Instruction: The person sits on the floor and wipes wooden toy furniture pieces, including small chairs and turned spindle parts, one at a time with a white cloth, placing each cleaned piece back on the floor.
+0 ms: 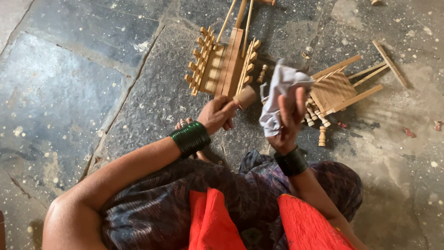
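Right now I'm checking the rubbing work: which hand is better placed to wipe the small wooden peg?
Right. The right hand holds the white cloth raised beside the wooden peg, which the left hand grips.

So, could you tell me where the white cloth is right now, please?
The white cloth is in the right hand, held up at centre-right of the head view, just left of the small wooden chair frame lying on the stone floor.

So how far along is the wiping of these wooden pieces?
Done: cannot tell; no piece looks plainly wiped. In hand: the left hand holds a small wooden piece, the right hand a white cloth. Left: a slatted frame, a second frame and loose pegs lie on the stone floor.
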A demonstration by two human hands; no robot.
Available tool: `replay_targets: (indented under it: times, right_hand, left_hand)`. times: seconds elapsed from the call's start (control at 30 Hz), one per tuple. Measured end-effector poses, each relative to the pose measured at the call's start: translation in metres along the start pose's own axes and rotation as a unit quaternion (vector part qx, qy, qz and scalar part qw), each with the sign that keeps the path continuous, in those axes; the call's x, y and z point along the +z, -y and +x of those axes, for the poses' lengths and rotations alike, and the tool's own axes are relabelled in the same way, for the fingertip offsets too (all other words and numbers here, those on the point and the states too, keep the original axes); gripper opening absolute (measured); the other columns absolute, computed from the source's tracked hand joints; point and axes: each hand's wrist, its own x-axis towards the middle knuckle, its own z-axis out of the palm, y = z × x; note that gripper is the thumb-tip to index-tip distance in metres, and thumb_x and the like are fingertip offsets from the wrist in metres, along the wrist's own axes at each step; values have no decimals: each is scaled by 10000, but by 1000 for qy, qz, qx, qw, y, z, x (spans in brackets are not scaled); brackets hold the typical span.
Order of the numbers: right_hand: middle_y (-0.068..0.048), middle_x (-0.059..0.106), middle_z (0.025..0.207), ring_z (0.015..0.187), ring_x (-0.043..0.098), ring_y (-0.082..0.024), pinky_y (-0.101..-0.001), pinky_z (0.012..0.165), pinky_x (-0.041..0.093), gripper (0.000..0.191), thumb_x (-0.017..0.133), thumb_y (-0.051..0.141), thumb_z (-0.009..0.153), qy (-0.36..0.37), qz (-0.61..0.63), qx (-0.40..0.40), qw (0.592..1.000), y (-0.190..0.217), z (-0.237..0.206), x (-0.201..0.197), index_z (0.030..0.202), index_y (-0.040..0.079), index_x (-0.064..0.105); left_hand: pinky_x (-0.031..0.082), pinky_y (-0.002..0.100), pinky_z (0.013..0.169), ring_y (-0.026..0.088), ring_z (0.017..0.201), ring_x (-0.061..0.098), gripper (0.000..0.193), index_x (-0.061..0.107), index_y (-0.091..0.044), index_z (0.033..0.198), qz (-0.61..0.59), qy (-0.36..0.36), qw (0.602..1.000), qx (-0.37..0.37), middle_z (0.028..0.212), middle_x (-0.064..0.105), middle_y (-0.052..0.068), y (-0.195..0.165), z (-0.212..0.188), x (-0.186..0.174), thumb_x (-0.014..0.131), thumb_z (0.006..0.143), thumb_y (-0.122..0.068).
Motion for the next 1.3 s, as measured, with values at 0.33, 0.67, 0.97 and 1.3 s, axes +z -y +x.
replay_targets:
  times: [0.33, 0.67, 0.97, 1.3]
  right_hand:
    - [-178, 582, 1398, 1183, 676, -277, -337, 920, 627, 491, 790, 225, 935, 238, 209, 121, 941, 4, -20, 16, 1354, 131, 551]
    - [-99, 715, 993, 681, 679, -118, -247, 544, 582, 329, 602, 262, 1046, 321, 522, 468, 637, 3, -8, -6, 1307, 63, 592]
    - [-52, 667, 1003, 817, 672, -136, -260, 654, 595, 214, 674, 252, 1046, 151, 179, 82, 969, 15, -24, 10, 1186, 124, 575]
    - [39, 527, 723, 550, 450, -66, -232, 530, 416, 414, 453, 490, 1175, 173, 571, 622, 507, 13, -23, 2, 1189, 101, 593]
  left_hand:
    - [635, 335, 758, 197, 822, 716, 234, 655, -38, 1142, 259, -40, 929, 263, 1046, 710, 110, 22, 12, 9, 689, 931, -133]
    - [631, 325, 640, 207, 795, 707, 229, 525, -75, 1255, 355, 30, 856, 374, 1055, 683, 122, 12, 14, 4, 572, 1051, -169]
    - [493, 300, 372, 144, 450, 599, 332, 540, -42, 1279, 36, 88, 994, 58, 652, 643, 78, 8, 9, 1, 410, 1101, -291]
    - [546, 309, 421, 166, 544, 642, 310, 425, -183, 1280, 511, -6, 742, 434, 907, 696, 54, 4, 3, 8, 576, 1102, -387]
